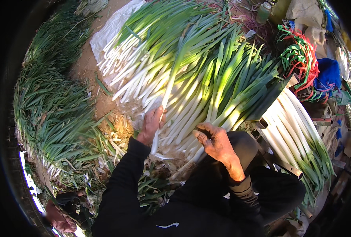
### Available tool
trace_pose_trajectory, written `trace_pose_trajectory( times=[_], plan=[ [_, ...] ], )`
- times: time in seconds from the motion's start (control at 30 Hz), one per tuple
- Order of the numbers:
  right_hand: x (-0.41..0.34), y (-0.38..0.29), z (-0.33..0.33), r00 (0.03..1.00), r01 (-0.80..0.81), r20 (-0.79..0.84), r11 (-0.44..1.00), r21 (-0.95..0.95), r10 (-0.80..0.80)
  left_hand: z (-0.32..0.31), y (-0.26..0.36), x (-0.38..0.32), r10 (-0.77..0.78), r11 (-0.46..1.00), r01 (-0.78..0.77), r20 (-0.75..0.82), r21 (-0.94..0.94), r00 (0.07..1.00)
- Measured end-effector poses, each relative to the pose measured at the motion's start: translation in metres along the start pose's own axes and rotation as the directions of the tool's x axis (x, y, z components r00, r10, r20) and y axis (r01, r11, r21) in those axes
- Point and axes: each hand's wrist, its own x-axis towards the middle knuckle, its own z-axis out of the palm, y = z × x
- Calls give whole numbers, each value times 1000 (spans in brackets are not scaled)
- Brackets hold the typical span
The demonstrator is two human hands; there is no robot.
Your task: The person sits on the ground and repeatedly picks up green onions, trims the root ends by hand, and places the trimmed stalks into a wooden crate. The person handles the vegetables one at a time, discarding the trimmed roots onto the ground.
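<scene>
My left hand (152, 123) is closed around the white shaft of one long green onion (170, 86), whose leaves reach up over the pile. Its lower end hangs beside my wrist. My right hand (213, 141), fingers curled and parted with nothing seen between them, is above the lower edge of the pile, near my knee. In front of me lies a broad heap of cleaned green onions (193, 97), white ends towards me and green leaves pointing away. To the right, thick green onions (288, 121) rest in a metal frame (261, 123), their leaves pointing down.
Untrimmed green onions (54, 118) cover the ground at left. Peelings (117, 136) lie between the piles. White plastic sheeting (104, 32) shows under the heap. Red and green ties (301, 56), blue cloth (326, 74) and a jar (263, 12) are at upper right.
</scene>
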Motion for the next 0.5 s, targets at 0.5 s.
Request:
trace_pose_trajectory(
  times=[0.5],
  plan=[
    [85,31,48,950,-83,-120,605,792,287,22,-16,-204,296,889,-311,96,337,950]
  ],
)
